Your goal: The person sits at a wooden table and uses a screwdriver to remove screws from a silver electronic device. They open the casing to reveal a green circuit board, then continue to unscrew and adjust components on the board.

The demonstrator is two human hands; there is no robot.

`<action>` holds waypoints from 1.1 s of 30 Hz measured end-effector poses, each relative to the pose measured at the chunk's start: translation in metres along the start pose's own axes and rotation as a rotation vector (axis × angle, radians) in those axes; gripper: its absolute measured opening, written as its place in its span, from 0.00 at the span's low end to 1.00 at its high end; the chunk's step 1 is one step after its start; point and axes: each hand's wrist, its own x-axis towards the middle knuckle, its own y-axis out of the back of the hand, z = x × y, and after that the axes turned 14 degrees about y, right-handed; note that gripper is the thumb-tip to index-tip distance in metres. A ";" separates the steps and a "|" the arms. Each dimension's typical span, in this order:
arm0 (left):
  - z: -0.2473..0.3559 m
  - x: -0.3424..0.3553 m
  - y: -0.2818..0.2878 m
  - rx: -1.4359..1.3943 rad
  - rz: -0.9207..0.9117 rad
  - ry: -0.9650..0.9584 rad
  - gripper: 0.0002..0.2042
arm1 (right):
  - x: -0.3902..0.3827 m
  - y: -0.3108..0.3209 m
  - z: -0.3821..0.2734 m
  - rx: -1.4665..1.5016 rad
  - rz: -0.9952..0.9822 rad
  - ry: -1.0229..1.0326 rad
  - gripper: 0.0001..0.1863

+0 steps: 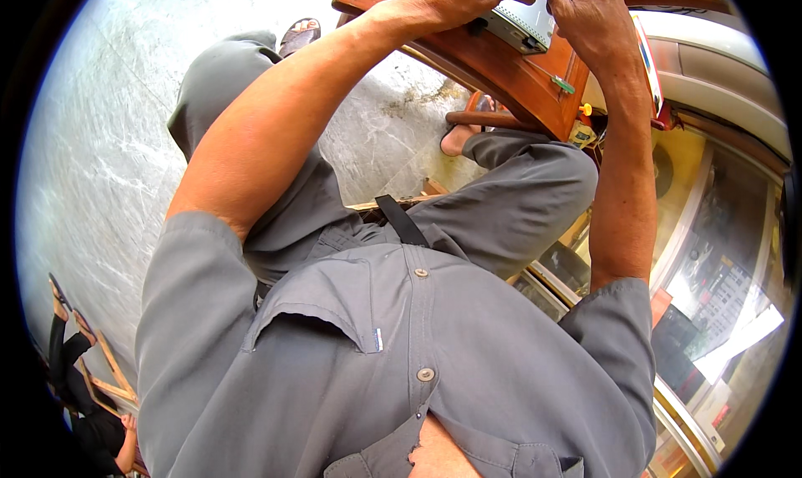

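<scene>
A silver metal box, like the case of a small electronic device, lies on a reddish-brown wooden table at the top of the view. My left hand is at its far left side, with fingers bent inward. At the box's right side is my right hand, fingers curled together around a small dark thing that shows only in part. Both hands meet over the far side of the box, where the view's upper edge cuts them off. Near the table's front corner rests a small screwdriver with a green, see-through handle.
To the right stands a glass-fronted cabinet with papers and boxes inside. A curved wooden bar runs beyond my right hand. Another person sits at the lower left. My legs straddle the table's near end above a grey floor.
</scene>
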 end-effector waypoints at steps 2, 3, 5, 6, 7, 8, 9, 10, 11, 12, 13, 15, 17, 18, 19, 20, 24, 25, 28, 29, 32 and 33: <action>-0.003 -0.002 0.000 0.127 0.055 0.101 0.09 | 0.003 -0.004 0.002 -0.019 0.013 0.011 0.32; -0.005 -0.002 0.000 0.200 0.075 0.149 0.09 | 0.004 -0.005 0.003 -0.029 0.019 0.016 0.33; -0.002 -0.001 -0.002 0.210 0.092 0.173 0.10 | 0.004 -0.006 0.003 -0.041 0.060 0.006 0.31; 0.000 -0.001 -0.004 0.147 0.092 0.150 0.10 | 0.004 -0.006 0.003 -0.049 0.081 0.000 0.30; 0.002 -0.002 -0.004 0.087 0.096 0.129 0.10 | 0.004 -0.004 -0.003 -0.023 0.090 0.001 0.29; -0.002 -0.001 -0.005 0.019 0.060 0.126 0.10 | 0.002 0.000 -0.012 0.002 0.099 0.000 0.27; -0.006 0.001 -0.006 -0.050 0.024 0.124 0.10 | 0.000 0.003 -0.017 0.027 0.108 -0.002 0.25; -0.005 -0.001 -0.004 -0.112 -0.007 0.125 0.10 | 0.001 0.000 -0.015 0.023 0.106 0.021 0.24; -0.004 -0.002 -0.002 -0.054 -0.014 0.132 0.10 | 0.002 -0.005 -0.011 0.020 0.105 0.043 0.22; -0.003 -0.002 0.001 0.005 -0.020 0.140 0.10 | 0.003 -0.009 -0.008 0.017 0.104 0.066 0.20; -0.002 -0.002 0.002 0.057 -0.033 0.142 0.10 | 0.003 -0.010 -0.003 0.030 0.095 0.068 0.20; -0.001 -0.001 0.004 -0.006 -0.067 0.078 0.10 | 0.004 -0.012 0.003 0.060 0.078 0.077 0.19; -0.005 0.005 -0.002 -0.041 -0.086 0.028 0.09 | 0.000 -0.007 0.005 0.052 0.082 0.087 0.19; -0.006 0.007 -0.007 -0.036 -0.080 0.015 0.09 | -0.002 -0.005 0.006 0.047 0.083 0.092 0.19; -0.007 0.006 -0.006 -0.015 -0.061 0.016 0.09 | -0.001 -0.008 0.006 0.044 0.088 0.109 0.19; -0.008 0.005 -0.004 0.015 -0.058 0.030 0.09 | 0.001 -0.011 0.006 0.039 0.092 0.126 0.19; -0.012 0.003 -0.001 0.058 -0.034 0.016 0.09 | 0.004 -0.014 0.003 0.021 0.074 0.123 0.19; -0.012 0.003 0.000 0.054 -0.023 -0.003 0.09 | 0.004 -0.012 0.000 0.059 0.078 0.098 0.20; -0.010 0.002 0.000 0.087 0.024 0.024 0.09 | 0.005 -0.006 -0.004 0.123 0.072 0.035 0.21; -0.008 0.002 -0.003 0.071 0.034 0.027 0.09 | 0.004 -0.003 -0.002 0.107 0.058 0.016 0.22; -0.006 0.001 -0.005 0.079 0.069 0.070 0.09 | 0.003 -0.006 0.010 0.035 0.056 0.079 0.24; -0.005 0.001 -0.005 0.110 0.077 0.100 0.10 | 0.003 -0.008 0.013 0.005 0.063 0.119 0.24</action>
